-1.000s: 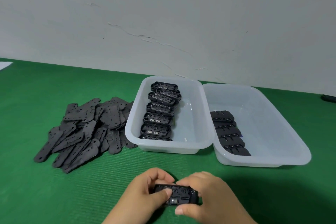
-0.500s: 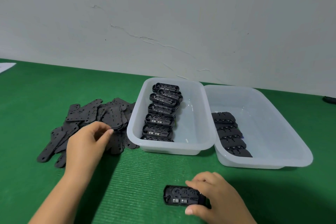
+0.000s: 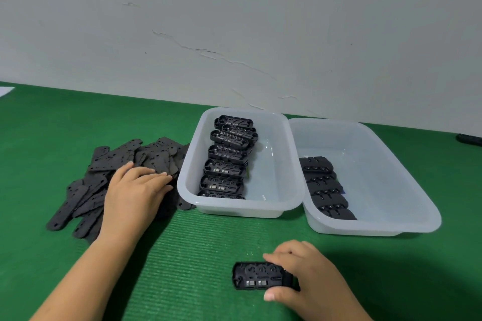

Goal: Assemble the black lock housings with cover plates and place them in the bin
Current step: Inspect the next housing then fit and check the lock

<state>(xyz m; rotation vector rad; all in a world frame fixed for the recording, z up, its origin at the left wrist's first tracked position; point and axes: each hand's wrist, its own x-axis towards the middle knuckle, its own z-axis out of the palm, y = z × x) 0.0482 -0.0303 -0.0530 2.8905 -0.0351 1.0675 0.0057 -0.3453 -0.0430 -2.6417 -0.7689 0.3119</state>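
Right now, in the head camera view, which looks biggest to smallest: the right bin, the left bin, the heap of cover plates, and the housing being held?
1. right bin
2. left bin; it sits farther back, so the two may match.
3. heap of cover plates, partly hidden by the left hand.
4. housing in the right hand.

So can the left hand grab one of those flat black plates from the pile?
Probably yes: the left hand already rests on the pile of cover plates, with nothing between them.

Cover plates (image 3: 114,180) left of housings bin (image 3: 281,206); second bin (image 3: 407,227) right; one housing (image 3: 258,276) in front
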